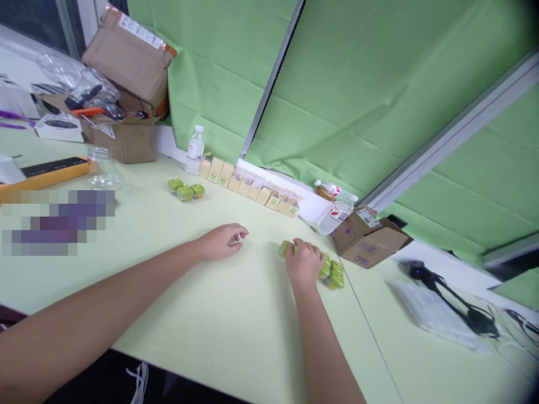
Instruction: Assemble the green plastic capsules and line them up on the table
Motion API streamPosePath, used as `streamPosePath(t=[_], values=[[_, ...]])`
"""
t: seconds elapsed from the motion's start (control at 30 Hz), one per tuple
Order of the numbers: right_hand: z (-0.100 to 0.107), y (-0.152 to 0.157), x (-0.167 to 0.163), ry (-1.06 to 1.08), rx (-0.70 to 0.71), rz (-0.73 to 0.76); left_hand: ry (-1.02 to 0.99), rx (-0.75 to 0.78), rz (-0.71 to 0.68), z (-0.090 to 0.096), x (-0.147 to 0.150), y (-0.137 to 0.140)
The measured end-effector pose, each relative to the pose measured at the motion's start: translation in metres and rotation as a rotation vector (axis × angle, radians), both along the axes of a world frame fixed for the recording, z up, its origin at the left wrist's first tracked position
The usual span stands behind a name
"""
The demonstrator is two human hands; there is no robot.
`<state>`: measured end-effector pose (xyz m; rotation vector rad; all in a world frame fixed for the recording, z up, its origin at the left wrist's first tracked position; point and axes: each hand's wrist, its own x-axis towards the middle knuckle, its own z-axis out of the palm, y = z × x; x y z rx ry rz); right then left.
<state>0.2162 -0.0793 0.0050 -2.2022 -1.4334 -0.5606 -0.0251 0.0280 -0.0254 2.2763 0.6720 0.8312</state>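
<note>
At right, R hand (304, 261) on cups (336, 275), grip can't tell; L hand (223, 241) slack, empty. Prob. part done: far boxes (245, 185) lined up, left trio of cups (185, 192) set, right ones pending.

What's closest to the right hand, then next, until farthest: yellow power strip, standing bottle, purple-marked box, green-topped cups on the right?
From the right hand, in the head view:
1. Green-topped cups: right at the hand.
2. Purple-marked box: beyond the cups, rightward.
3. Standing bottle: back, left.
4. Yellow power strip: far left.
</note>
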Motion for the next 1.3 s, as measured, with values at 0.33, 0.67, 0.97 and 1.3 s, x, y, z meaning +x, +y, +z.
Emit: streamPosePath(t=[0.33, 0.67, 0.97, 1.3], values=[[-0.004, -0.003, -0.047, 0.070, -0.284, 0.227, -0.005, -0.010, -0.010, 0.001, 0.001, -0.001], [-0.016, 0.004, -0.022, 0.058, -0.301, 0.187, 0.010, -0.013, -0.020, -0.001, 0.000, -0.002], [-0.026, 0.010, -0.013, 0.100, -0.230, 0.177, -0.002, -0.021, -0.024, -0.005, 0.001, 0.000], [-0.022, 0.009, -0.016, 0.135, -0.303, 0.088, 0.037, -0.015, -0.024, -0.004, 0.000, 0.000]])
